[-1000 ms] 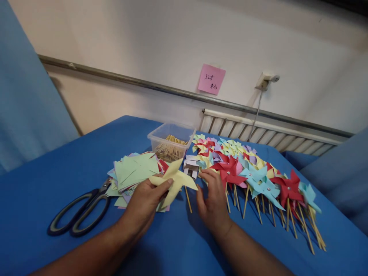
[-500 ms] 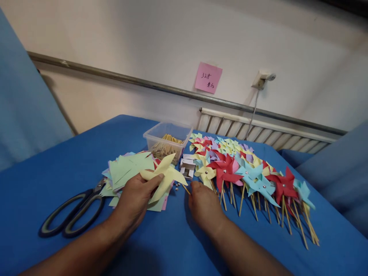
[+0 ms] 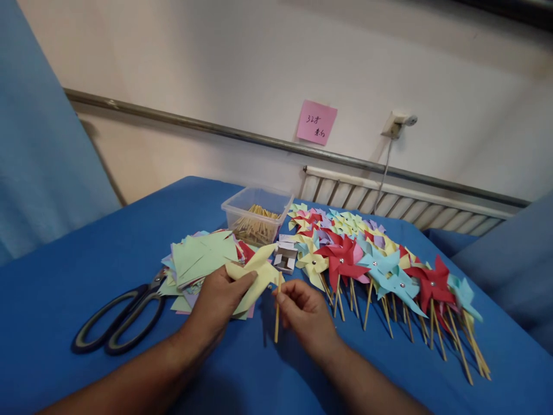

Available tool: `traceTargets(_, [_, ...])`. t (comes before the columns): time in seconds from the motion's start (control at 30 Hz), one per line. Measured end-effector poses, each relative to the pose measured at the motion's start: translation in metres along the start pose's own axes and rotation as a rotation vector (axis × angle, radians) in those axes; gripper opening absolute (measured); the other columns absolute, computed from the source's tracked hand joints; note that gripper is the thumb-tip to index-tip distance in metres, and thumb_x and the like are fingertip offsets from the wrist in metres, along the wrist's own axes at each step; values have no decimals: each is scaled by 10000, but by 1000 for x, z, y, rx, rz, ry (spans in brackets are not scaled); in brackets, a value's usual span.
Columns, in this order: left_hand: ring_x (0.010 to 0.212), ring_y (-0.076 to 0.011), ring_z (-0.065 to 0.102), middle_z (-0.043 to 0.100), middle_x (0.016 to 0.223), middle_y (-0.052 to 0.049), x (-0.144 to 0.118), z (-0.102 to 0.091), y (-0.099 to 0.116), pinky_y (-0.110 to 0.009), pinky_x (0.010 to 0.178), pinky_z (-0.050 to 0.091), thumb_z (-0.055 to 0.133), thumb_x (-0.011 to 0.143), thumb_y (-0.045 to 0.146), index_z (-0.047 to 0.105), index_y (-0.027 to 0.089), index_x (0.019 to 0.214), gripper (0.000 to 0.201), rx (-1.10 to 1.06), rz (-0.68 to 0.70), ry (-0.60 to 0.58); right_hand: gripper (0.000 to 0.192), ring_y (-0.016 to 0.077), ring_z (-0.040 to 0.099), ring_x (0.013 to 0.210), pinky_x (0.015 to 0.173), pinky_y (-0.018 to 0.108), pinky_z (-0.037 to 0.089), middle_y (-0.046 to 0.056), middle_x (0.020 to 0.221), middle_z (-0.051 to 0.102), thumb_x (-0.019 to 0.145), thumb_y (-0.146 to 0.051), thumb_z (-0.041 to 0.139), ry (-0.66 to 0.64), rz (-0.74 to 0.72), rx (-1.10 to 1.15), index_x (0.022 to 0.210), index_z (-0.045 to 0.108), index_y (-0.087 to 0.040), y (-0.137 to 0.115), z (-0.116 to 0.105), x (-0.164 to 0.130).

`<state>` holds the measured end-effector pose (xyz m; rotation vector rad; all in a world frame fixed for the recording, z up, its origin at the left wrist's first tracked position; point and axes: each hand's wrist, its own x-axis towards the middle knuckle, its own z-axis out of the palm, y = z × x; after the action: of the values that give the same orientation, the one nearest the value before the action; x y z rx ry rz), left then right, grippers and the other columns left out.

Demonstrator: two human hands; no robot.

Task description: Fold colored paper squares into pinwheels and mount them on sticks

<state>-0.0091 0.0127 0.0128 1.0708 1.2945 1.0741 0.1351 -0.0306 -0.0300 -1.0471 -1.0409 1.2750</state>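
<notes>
Lifted off the cloth, the wooden stick is pinched in the right hand's grip, top hidden behind the left hand's clasped yellow pinwheel.

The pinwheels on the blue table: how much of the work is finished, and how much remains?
Done: a long row of finished pinwheels on sticks lies at the right. In hand: the left hand holds a folded yellow pinwheel, and the right hand brings a wooden stick up to it. Left: a pile of cut paper squares and a tub of sticks remain unused.

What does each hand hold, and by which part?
Left hand pinches the folded yellow pinwheel at its near edge. Right hand grips the wooden stick near its upper half.
</notes>
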Motion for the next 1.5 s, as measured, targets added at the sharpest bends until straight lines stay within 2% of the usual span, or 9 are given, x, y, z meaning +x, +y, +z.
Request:
traceTargets(0.13, [486,-135,557,668,561,4,-3,2,-6,-222,466,403,726,671,311,636,139,692,196,-9,-16,-106,467,39,422,336,343,173,285,2,648,673,681,-605,722,-107,131,98,756,567,-170,7,9,-2])
traceTargets(0.27, [500,-120,544,665,578,8,-3,2,-7,-214,480,402,712,687,290,647,138,702,166,-8,-13,-143,456,40,450,345,354,169,303,4,655,684,690,-582,742,-150,172,122,770,585,-162,11,6,2])
traceTargets(0.47, [511,-133,565,677,619,13,-4,2,-5,-236,505,434,694,696,286,631,153,761,161,-5,-26,-118,430,33,437,347,358,169,292,7,634,675,719,-552,745,-202,184,128,774,619,-145,7,2,2])
traceTargets(0.57, [537,-144,579,681,645,6,-3,2,-6,-244,518,443,686,702,301,630,154,769,171,27,-20,-85,417,30,420,337,353,166,287,-5,599,659,736,-545,737,-229,131,126,773,625,-145,2,5,-6])
traceTargets(0.7, [607,-163,600,700,716,-16,-2,1,-7,-254,553,458,705,683,308,649,144,806,213,99,22,-50,369,22,421,353,371,161,316,-7,630,672,786,-509,709,-135,22,120,794,616,-152,-4,9,-14])
traceTargets(0.8, [648,-180,614,714,755,-29,-3,2,-7,-269,586,473,733,647,297,660,139,849,266,92,13,-98,402,21,420,348,356,156,299,-9,630,671,761,-540,714,-65,31,104,770,601,-154,-2,7,-10])
traceTargets(0.9, [605,-174,597,708,705,-26,-5,4,-7,-270,569,463,742,635,298,658,133,837,274,55,-15,-133,438,24,418,337,342,159,280,-13,608,666,714,-570,734,-43,57,98,744,597,-155,3,4,0])
traceTargets(1.2, [519,-141,564,657,622,-4,-6,4,-9,-247,509,421,672,694,257,639,142,792,154,-86,-84,-266,422,33,434,328,338,160,280,-17,575,670,680,-544,767,-108,122,115,734,606,-157,10,2,3])
traceTargets(1.5, [495,-148,577,658,603,-8,-8,6,-9,-261,512,438,690,673,234,626,148,764,141,-155,-130,-299,398,30,441,331,331,147,276,-19,606,683,696,-521,766,-137,136,121,751,596,-165,12,-1,3])
